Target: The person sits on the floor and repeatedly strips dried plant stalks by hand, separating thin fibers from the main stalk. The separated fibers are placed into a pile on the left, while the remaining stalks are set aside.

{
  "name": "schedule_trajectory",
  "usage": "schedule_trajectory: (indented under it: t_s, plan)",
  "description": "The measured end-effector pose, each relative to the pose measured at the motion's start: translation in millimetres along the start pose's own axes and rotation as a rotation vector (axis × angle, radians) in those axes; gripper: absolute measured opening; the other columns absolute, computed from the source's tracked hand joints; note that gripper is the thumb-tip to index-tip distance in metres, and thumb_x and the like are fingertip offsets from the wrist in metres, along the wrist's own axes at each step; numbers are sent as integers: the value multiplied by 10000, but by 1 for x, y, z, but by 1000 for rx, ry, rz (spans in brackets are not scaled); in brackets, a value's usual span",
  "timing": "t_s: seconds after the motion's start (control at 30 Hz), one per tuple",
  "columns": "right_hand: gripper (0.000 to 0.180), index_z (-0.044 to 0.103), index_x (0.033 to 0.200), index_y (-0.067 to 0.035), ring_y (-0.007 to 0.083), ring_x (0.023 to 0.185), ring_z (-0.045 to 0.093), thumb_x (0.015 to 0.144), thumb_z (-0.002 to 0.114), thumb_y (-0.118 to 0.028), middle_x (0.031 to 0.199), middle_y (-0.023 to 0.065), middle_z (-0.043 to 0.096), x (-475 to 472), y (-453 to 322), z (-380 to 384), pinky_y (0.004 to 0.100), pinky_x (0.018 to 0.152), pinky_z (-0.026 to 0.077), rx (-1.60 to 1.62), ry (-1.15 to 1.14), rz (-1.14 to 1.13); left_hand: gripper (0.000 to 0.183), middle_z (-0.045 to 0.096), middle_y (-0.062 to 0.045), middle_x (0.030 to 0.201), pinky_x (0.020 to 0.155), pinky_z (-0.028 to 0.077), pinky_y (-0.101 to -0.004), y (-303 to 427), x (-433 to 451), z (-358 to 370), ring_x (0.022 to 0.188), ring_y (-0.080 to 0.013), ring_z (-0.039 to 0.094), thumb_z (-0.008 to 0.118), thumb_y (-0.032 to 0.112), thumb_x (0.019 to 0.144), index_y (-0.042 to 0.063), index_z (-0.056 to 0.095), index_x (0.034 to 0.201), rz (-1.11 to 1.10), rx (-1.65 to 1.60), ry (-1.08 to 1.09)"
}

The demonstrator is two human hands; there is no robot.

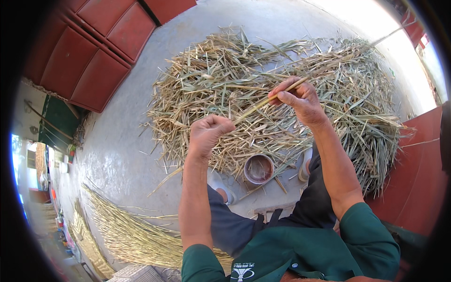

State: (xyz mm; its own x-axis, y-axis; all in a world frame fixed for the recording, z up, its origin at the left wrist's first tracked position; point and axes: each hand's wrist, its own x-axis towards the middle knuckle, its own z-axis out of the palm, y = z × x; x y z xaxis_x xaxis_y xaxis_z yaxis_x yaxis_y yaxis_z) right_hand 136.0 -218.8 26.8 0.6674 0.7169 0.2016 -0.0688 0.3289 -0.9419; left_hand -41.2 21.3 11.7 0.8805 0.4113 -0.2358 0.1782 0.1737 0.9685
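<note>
A thin yellowish plant stalk [261,104] runs slantwise between my hands, over a wide heap of dry leaves and straw [211,81] on the floor. My right hand [297,98] pinches it between thumb and fingers, and its upper end reaches past the hand towards the upper right. My left hand [210,132] is closed around the stalk's lower left end; its fingertips are hidden behind the hand. Below and between the hands, a round bowl or tub [259,169] with a dark reddish inside stands at the heap's near edge.
My feet flank the tub. A bundle of thin yellow stalks [130,229] lies at the lower left, with another bundle [86,239] beyond it. Red padded seats or panels [88,60] stand at the upper left. A red panel [419,169] is close on the right.
</note>
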Motion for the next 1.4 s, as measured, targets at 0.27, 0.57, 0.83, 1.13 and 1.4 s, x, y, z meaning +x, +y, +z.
schedule_trajectory:
  t_s: [0.27,0.57,0.83,1.13,1.4]
  plan:
    - [222,695,1046,-34,168,887,729,946,730,-230,992,106,742,-2,0,-12,294,773,607,-55,126,-18,274,729,-107,902,782,513,-355,1,7,-40,868,-252,684,782,227,887,19,684,1036,552,920,564]
    - [200,686,1062,-34,184,832,736,959,714,-202,967,107,741,3,26,15,288,723,612,-9,204,167,175,721,-54,888,760,442,-383,12,0,26,839,-237,651,760,214,851,90,718,968,1038,1207,198]
    - [170,684,1078,-52,157,883,730,986,678,-195,1008,99,744,8,7,-29,288,778,611,28,338,143,52,676,-78,730,739,413,-410,8,-3,-54,754,-246,631,768,161,820,118,744,804,529,1405,331]
    - [204,670,1093,-31,184,936,728,985,681,-204,1062,117,735,2,33,31,301,807,605,78,149,187,186,754,-119,865,666,529,-348,4,14,38,716,-256,705,836,134,766,45,771,916,747,891,139]
    - [191,634,1106,-9,217,927,728,987,664,-156,1059,154,722,1,39,32,332,795,610,93,152,237,143,697,26,796,607,453,-212,1,17,30,674,-40,562,801,150,895,29,735,937,370,143,174]
